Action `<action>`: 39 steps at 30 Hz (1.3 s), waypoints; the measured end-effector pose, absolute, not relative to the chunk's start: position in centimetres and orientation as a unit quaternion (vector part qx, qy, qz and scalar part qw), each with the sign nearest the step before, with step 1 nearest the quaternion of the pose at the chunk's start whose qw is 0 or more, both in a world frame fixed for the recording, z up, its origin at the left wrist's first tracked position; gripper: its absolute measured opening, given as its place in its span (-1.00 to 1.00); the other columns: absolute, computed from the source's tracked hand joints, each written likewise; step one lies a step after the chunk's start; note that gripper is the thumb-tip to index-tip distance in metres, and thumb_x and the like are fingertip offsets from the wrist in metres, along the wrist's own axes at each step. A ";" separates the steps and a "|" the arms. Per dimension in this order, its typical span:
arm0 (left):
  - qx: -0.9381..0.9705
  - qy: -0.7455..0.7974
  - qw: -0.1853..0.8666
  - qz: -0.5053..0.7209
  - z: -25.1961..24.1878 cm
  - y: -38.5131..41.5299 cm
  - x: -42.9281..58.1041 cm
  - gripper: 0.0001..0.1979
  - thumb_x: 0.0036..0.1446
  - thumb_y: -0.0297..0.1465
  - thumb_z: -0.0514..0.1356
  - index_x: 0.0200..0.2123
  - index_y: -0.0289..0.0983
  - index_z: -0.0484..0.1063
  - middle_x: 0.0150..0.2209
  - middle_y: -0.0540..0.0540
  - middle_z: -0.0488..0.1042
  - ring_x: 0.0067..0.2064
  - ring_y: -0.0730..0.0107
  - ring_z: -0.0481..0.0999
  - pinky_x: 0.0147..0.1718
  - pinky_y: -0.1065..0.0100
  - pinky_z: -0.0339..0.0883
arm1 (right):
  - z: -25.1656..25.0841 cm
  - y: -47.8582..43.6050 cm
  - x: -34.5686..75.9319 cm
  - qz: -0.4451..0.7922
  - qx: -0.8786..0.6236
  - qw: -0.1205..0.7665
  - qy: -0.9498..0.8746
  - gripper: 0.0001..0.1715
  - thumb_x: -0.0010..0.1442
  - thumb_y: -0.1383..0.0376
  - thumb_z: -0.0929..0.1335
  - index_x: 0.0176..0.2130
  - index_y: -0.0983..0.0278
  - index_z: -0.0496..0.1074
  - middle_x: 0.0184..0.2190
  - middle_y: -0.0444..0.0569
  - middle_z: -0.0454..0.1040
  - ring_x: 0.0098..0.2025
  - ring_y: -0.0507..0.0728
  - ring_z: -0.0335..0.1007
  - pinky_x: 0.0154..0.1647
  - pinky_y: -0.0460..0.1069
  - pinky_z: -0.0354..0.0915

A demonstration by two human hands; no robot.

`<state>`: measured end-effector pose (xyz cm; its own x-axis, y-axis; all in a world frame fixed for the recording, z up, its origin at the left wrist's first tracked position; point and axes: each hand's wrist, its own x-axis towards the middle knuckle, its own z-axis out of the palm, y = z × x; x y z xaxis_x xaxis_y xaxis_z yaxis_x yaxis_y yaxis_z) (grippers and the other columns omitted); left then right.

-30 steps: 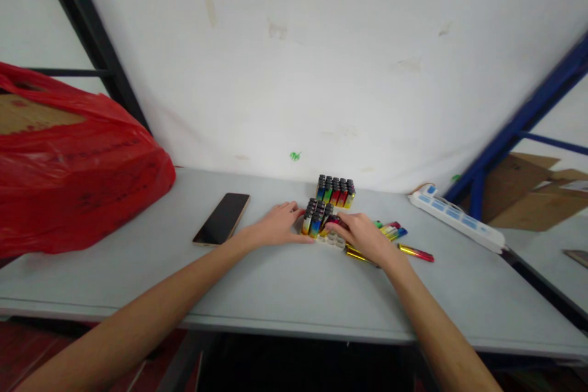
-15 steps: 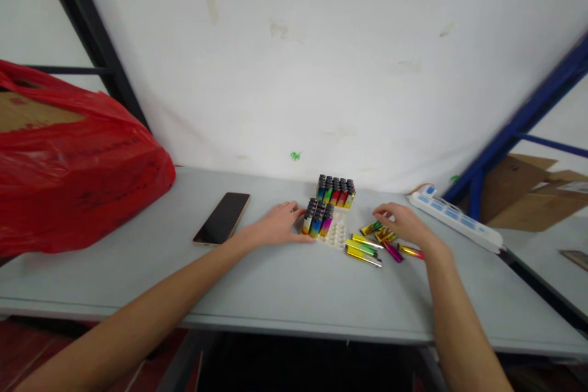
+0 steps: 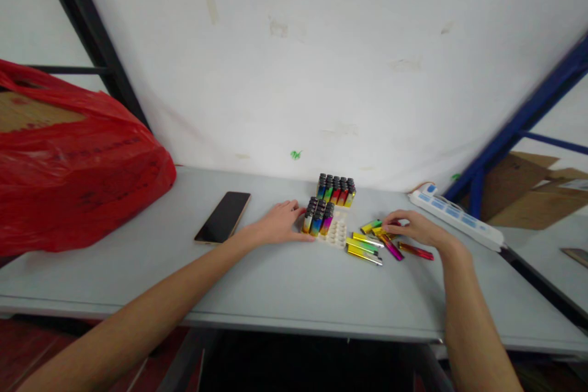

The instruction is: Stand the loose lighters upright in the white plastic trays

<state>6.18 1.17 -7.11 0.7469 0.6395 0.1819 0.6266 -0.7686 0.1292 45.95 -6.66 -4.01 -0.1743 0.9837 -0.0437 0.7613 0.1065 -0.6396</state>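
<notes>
My left hand (image 3: 280,223) holds the left end of a white lighter tray (image 3: 339,234), thumb at its front corner and fingers behind. Several upright lighters (image 3: 316,220) with black tops fill the tray's left part; round empty sockets show on its right. My right hand (image 3: 413,226) is over loose metallic lighters (image 3: 365,244), its fingertips pinched on one of them, mostly hidden by the fingers. Beside that hand lie a magenta lighter (image 3: 392,247) and a red lighter (image 3: 416,251). A second block of upright lighters (image 3: 336,190) stands behind the tray.
A black-screened phone (image 3: 223,217) lies on the grey table (image 3: 285,294) at left. A bulging red plastic bag (image 3: 82,165) stands at the far left. The white power strip (image 3: 454,217) runs along the right, with a cardboard box (image 3: 528,190) beyond. A wall closes the back.
My right hand has moved slightly right and down onto the loose lighters. The red lighter at right has shifted or turned a little. My left hand stays on the tray.
</notes>
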 end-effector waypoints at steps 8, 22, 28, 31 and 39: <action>0.932 0.340 0.031 0.118 -7.6 1.5 6.1 -0.15 0.07 0.34 0.13 0.07 -0.28 0.45 -0.03 -0.24 0.45 -0.02 -0.02 0.48 -0.02 0.14 0.34 | -5.5 -5.7 44.4 0.173 -0.649 0.190 -0.716 -0.34 0.20 -0.23 0.31 -0.38 0.27 0.58 -0.32 0.08 0.60 -0.28 0.23 0.47 -0.19 0.08 0.35; 0.934 0.340 0.027 0.107 -7.5 1.4 6.2 -0.14 0.10 0.33 0.11 0.10 -0.30 0.44 -0.01 -0.25 0.45 -0.02 0.01 0.49 -0.02 0.18 0.32 | -4.7 -6.0 42.2 0.081 -0.635 0.125 -0.758 -0.56 0.25 -0.05 0.34 -0.36 0.25 0.51 -0.34 0.06 0.59 -0.31 0.20 0.46 -0.27 0.03 0.27; 0.934 0.334 0.027 0.125 -7.8 1.6 6.2 -0.11 0.07 0.35 0.12 0.13 -0.28 0.43 -0.03 -0.24 0.45 -0.04 0.00 0.49 -0.03 0.16 0.32 | -4.3 -6.0 41.8 0.112 -0.625 0.251 -0.730 -0.47 0.39 -0.03 0.23 0.05 0.28 0.49 -0.36 -0.01 0.62 -0.36 0.17 0.49 -0.26 0.02 0.30; 0.935 0.331 0.026 0.128 -7.9 1.6 6.2 -0.12 0.08 0.34 0.11 0.13 -0.27 0.43 -0.04 -0.23 0.46 -0.06 0.01 0.49 -0.05 0.16 0.32 | -4.0 -5.9 41.3 0.081 -0.620 0.305 -0.718 -0.39 0.39 -0.08 0.23 0.13 0.27 0.50 -0.41 -0.05 0.57 -0.41 0.14 0.39 -0.33 0.01 0.24; 0.933 0.337 0.030 0.122 -7.8 1.6 6.1 -0.14 0.08 0.33 0.13 0.09 -0.29 0.46 -0.04 -0.25 0.46 -0.05 0.00 0.49 -0.06 0.15 0.32 | -3.4 -5.8 37.6 0.164 -0.560 0.449 -0.677 -0.44 0.27 -0.19 0.35 -0.31 0.25 0.50 -0.40 -0.04 0.48 -0.32 0.14 0.38 -0.27 0.00 0.31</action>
<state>6.14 1.58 -7.75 0.7436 0.6354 0.2082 0.6207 -0.7717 0.1383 37.62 -5.77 -3.43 0.0294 0.9056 0.4231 0.6105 0.3189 -0.7249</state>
